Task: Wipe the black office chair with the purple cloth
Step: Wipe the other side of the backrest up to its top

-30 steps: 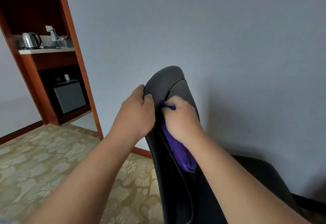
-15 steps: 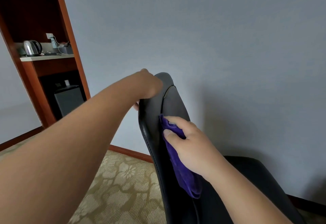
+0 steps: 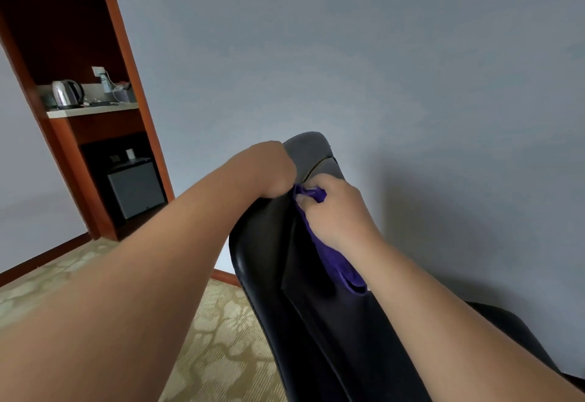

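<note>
Wood framing (image 3: 126,63) of a reddish-brown alcove fills the far left, and on its pale shelf (image 3: 91,111) stands a steel kettle (image 3: 67,93) beside a wall socket with a cable plugged in. Below the shelf sits a small dark fridge (image 3: 134,189) in a shadowed recess. Patterned beige carpet (image 3: 221,338) covers the floor in front, edged by a wooden skirting board along the grey wall (image 3: 380,53).

Moving towards the middle, the left forearm crosses the view diagonally from the lower left, and the left hand (image 3: 272,169) is curled over the top edge of the black office chair (image 3: 269,259), gripping the backrest from its far side; the fingers are hidden behind the chair. The backrest stands upright and is seen nearly edge-on, its glossy black side facing the camera and its rounded top catching grey light.

Just right of that hand, almost touching it, the right hand (image 3: 338,211) is closed on the purple cloth (image 3: 329,253), pressing it against the chair's backrest near the top. A bunched bit of cloth pokes out above the thumb, while the rest hangs down under the palm and wrist in a loose fold along the black surface. The right forearm runs down to the lower right corner, passing over the chair's dark seat (image 3: 506,332), which sits near the wall.
</note>
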Tool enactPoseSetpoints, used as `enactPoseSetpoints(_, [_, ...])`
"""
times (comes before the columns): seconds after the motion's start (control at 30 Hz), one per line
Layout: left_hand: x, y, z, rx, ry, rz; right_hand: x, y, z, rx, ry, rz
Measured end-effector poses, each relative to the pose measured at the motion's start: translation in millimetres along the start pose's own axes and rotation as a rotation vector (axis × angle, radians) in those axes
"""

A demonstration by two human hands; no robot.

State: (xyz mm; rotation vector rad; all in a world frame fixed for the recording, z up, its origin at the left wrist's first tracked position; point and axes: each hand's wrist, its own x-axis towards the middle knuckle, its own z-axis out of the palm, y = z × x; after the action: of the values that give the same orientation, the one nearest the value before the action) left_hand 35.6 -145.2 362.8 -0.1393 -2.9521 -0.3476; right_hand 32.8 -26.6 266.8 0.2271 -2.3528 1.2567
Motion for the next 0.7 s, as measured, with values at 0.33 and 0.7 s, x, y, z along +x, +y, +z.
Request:
enactPoseSetpoints(0.33, [23.7, -15.4, 6.9, -0.039, 0.039, 0.011, 103.9, 33.6, 22.9, -0.085, 0.052, 0.122])
enactPoseSetpoints(0.7, [32.8, -12.2, 5.5, -0.025, 0.019, 0.015, 86.7, 31.7, 16.4, 0.037, 0.036, 0.107])
